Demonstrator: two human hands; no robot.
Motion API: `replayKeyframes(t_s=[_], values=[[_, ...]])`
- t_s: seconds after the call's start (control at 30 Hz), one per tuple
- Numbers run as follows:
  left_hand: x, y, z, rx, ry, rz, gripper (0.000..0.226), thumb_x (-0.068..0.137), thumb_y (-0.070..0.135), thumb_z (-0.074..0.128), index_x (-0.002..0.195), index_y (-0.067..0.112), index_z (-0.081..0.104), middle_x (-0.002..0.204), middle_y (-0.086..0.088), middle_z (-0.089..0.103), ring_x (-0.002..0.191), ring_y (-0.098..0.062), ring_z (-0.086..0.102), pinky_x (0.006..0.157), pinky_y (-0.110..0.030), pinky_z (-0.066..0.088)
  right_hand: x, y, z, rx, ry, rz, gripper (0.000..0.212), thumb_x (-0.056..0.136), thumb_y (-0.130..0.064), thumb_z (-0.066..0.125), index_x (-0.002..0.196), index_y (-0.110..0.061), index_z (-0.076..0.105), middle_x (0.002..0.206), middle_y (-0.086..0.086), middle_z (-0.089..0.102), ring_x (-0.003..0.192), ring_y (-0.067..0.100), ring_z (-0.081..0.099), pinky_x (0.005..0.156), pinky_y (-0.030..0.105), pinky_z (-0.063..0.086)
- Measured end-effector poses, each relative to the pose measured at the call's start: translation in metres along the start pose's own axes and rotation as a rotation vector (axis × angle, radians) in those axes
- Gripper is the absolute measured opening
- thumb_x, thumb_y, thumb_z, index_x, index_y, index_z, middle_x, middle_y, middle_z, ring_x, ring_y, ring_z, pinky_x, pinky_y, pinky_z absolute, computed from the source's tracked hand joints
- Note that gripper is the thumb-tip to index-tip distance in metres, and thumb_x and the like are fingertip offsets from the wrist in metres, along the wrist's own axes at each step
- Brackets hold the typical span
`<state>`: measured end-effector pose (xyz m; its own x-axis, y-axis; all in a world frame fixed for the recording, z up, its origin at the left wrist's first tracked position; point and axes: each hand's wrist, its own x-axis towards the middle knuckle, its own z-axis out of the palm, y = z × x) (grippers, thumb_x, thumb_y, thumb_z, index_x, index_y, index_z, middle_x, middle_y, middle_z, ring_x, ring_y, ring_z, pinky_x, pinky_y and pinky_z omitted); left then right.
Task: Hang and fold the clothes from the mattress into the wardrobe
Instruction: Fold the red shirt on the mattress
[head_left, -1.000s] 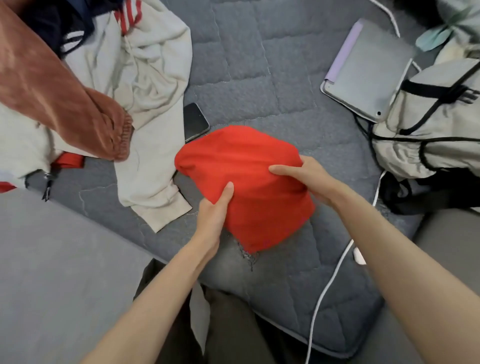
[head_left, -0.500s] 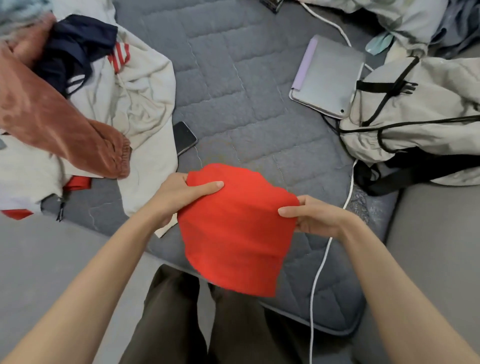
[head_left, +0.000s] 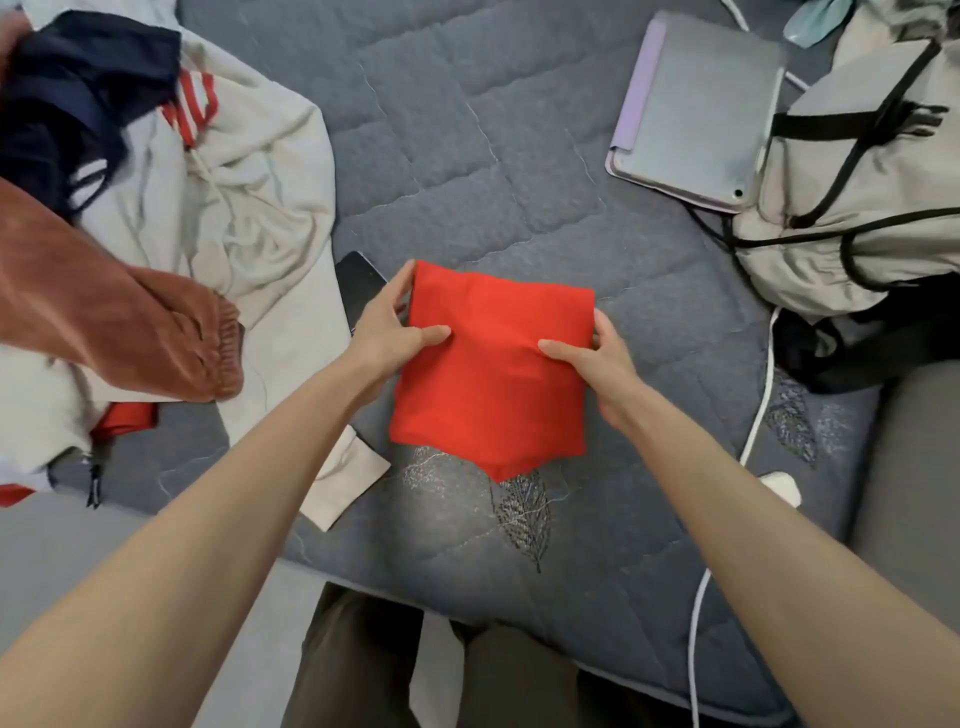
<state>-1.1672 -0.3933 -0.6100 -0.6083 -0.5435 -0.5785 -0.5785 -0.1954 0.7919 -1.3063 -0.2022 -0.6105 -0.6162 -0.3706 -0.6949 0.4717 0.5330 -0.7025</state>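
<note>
**Red garment folded square, most of the pile not yet touched**

The red garment (head_left: 493, 384) sits at the middle of the grey quilted mattress (head_left: 467, 156), folded into a compact near-square with a small point of cloth poking out at its 6 o'clock edge. Whether it rests fully on the quilt or is held just above it cannot be told. The left grip (head_left: 387, 327) grasps its 9 o'clock edge, thumb on top. The right grip (head_left: 602, 358) grasps the 3 o'clock edge the same way.

Taking the garment as the centre of the dial, a dark phone (head_left: 358, 280) lies just beside the left grip at 10 o'clock, partly under a cream sweatshirt (head_left: 249, 171). Further out at 9 to 10 o'clock are a rust-coloured velvety garment (head_left: 104, 312) and a navy garment (head_left: 67, 88), heaped and unfolded. At 1 o'clock lies a tablet (head_left: 701, 114), and at 2 o'clock a pale backpack (head_left: 857, 197). A white cable (head_left: 753, 415) runs down the mattress at 4 o'clock.

Judged from this, one piece looks nearly folded, apart from that stray point. It has not been put away, and the wardrobe is out of view. At least three garments wait to be hung or folded, so the task seems at an early stage.
</note>
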Motion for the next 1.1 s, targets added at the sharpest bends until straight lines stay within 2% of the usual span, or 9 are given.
replayKeyframes(t_s=[0.1, 0.2, 0.33, 0.47, 0.53, 0.7, 0.83, 0.93, 1.1], values=[[0.002, -0.019, 0.007, 0.070, 0.000, -0.109, 0.102, 0.063, 0.035, 0.083, 0.148, 0.014, 0.031, 0.149, -0.001, 0.041, 0.134, -0.016, 0.042, 0.113, -0.032, 0.034, -0.005, 0.023, 0.014, -0.076, 0.216, 0.050, 0.070, 0.077, -0.041, 0.078, 0.137, -0.032, 0.043, 0.133, 0.003, 0.052, 0.121, 0.018, 0.050, 0.106, 0.032, 0.040], [-0.009, -0.036, 0.019, 0.127, 0.024, -0.165, 0.096, 0.061, 0.061, 0.074, 0.138, 0.014, 0.042, 0.138, -0.009, 0.050, 0.129, -0.023, 0.046, 0.111, -0.041, 0.036, -0.014, 0.043, 0.030, 0.055, 0.230, 0.077, 0.075, 0.075, -0.053, 0.075, 0.136, -0.026, 0.041, 0.136, -0.001, 0.052, 0.119, 0.012, 0.052, 0.106, 0.031, 0.038], [-0.010, -0.051, 0.031, 0.097, 0.087, -0.138, 0.085, 0.076, 0.058, 0.070, 0.142, 0.023, 0.031, 0.129, 0.012, 0.050, 0.115, -0.007, 0.049, 0.098, -0.026, 0.037, -0.011, 0.049, 0.037, -0.053, 0.298, 0.026, 0.073, 0.072, -0.066, 0.069, 0.132, -0.030, 0.046, 0.128, -0.006, 0.058, 0.119, 0.014, 0.055, 0.107, 0.038, 0.040], [-0.009, -0.061, 0.040, 0.095, 0.119, -0.146, 0.075, 0.078, 0.062, 0.065, 0.135, 0.027, 0.033, 0.113, 0.015, 0.052, 0.101, -0.008, 0.051, 0.088, -0.025, 0.036, -0.001, 0.049, 0.040, -0.181, 0.370, 0.038, 0.064, 0.078, -0.070, 0.060, 0.128, -0.033, 0.047, 0.118, -0.008, 0.064, 0.117, 0.022, 0.057, 0.100, 0.036, 0.042], [-0.006, -0.064, 0.042, -0.007, 0.130, -0.170, 0.064, 0.082, 0.058, 0.064, 0.131, 0.027, 0.037, 0.111, 0.016, 0.057, 0.102, -0.009, 0.056, 0.088, -0.024, 0.040, 0.005, 0.047, 0.040, -0.171, 0.384, 0.061, 0.060, 0.078, -0.071, 0.058, 0.123, -0.030, 0.049, 0.110, -0.010, 0.062, 0.114, 0.022, 0.057, 0.094, 0.033, 0.042], [-0.006, -0.052, 0.034, -0.102, 0.151, -0.136, 0.036, 0.091, 0.050, 0.056, 0.118, 0.025, 0.056, 0.103, 0.019, 0.062, 0.096, 0.002, 0.059, 0.074, -0.007, 0.041, 0.003, 0.034, 0.041, -0.148, 0.401, 0.043, 0.062, 0.081, -0.072, 0.051, 0.122, -0.027, 0.059, 0.119, -0.007, 0.064, 0.114, 0.019, 0.058, 0.104, 0.039, 0.042], [-0.028, -0.026, 0.011, -0.142, 0.146, -0.038, 0.033, 0.096, 0.044, 0.052, 0.122, 0.026, 0.057, 0.113, 0.015, 0.064, 0.098, 0.009, 0.059, 0.083, -0.008, 0.044, -0.025, 0.010, 0.047, -0.083, 0.333, -0.011, 0.054, 0.085, -0.069, 0.051, 0.121, -0.030, 0.057, 0.117, -0.013, 0.061, 0.107, 0.007, 0.057, 0.093, 0.024, 0.041], [-0.058, 0.002, -0.018, -0.137, 0.168, 0.016, 0.025, 0.096, 0.046, 0.049, 0.117, 0.032, 0.055, 0.103, 0.027, 0.060, 0.086, 0.025, 0.053, 0.071, 0.003, 0.039, -0.059, -0.020, 0.053, -0.071, 0.241, -0.080, 0.033, 0.087, -0.062, 0.054, 0.110, -0.038, 0.054, 0.102, -0.025, 0.059, 0.089, -0.014, 0.054, 0.077, 0.010, 0.040], [-0.121, 0.041, -0.072, -0.175, 0.204, 0.074, 0.034, 0.095, 0.054, 0.045, 0.124, 0.038, 0.050, 0.116, 0.025, 0.059, 0.108, 0.004, 0.056, 0.095, -0.021, 0.041, -0.120, -0.073, 0.069, -0.050, 0.106, -0.184, 0.017, 0.090, -0.050, 0.060, 0.099, -0.035, 0.056, 0.100, -0.023, 0.061, 0.082, -0.018, 0.057, 0.065, 0.001, 0.043]])
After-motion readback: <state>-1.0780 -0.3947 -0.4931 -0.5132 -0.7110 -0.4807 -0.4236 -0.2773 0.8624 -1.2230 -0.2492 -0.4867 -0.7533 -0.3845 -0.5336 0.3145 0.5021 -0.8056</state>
